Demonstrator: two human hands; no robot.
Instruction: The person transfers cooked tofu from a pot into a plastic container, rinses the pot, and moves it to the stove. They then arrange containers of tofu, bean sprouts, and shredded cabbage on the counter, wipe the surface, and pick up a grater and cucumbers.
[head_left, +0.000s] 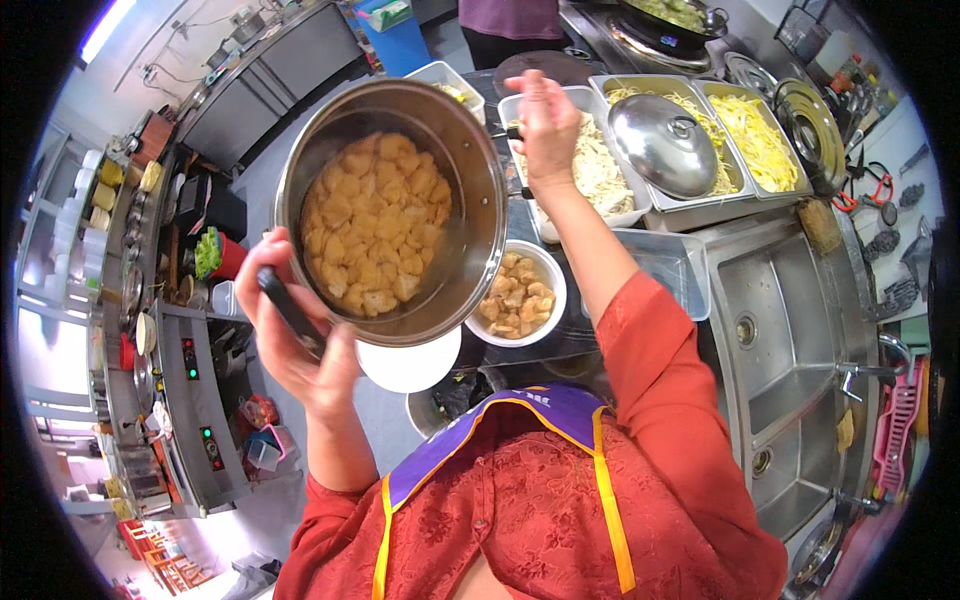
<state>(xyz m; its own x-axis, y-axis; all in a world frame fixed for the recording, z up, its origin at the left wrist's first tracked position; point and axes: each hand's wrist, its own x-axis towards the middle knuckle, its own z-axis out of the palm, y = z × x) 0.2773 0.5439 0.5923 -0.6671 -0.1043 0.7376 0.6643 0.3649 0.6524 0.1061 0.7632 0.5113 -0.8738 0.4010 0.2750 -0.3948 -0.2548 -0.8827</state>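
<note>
A deep steel pot (296, 169) is tilted towards me, with pale brown food chunks (375, 225) in cloudy liquid at its bottom. My left hand (300, 337) grips its black side handle (291, 311). At the opposite handle is my right hand (551, 127), fingers pointing up and partly blurred; it hides the middle of that handle. Below the pot's right rim sits a white round bowl (556, 319) of similar brown chunks (516, 296). A white round surface (412, 360) shows partly beneath the pot.
Shredded food fills a white tub (637, 214) and steel trays (772, 187), one under a domed lid (664, 146). A clear plastic container (675, 262) stands beside the double sink (780, 277). Across the counter is another person (510, 22). A wok (675, 30) sits on the stove.
</note>
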